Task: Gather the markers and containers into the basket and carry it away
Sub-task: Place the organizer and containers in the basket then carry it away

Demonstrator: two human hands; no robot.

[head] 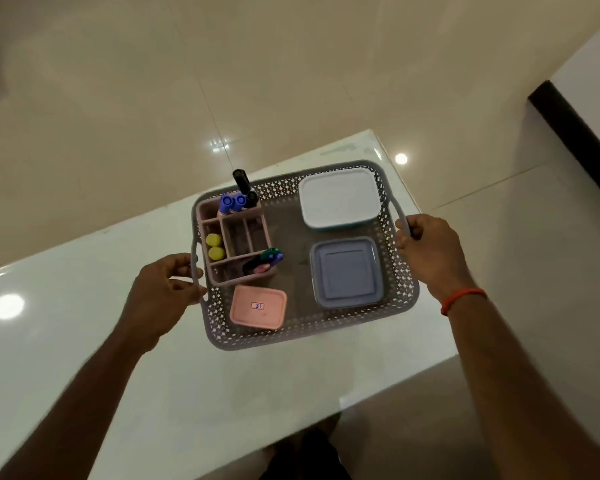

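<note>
A grey perforated basket sits over the white table. My left hand grips its left handle and my right hand grips its right handle. Inside on the left stands a pink divided organiser with blue and black markers upright at its far end, yellow caps in a side slot and more markers at its near end. A white-lidded container, a grey-blue lidded container and a small pink box lie in the basket too.
The glossy white table ends close on the right and near side. Beige tiled floor lies beyond. A white wall with a dark skirting rises at the right.
</note>
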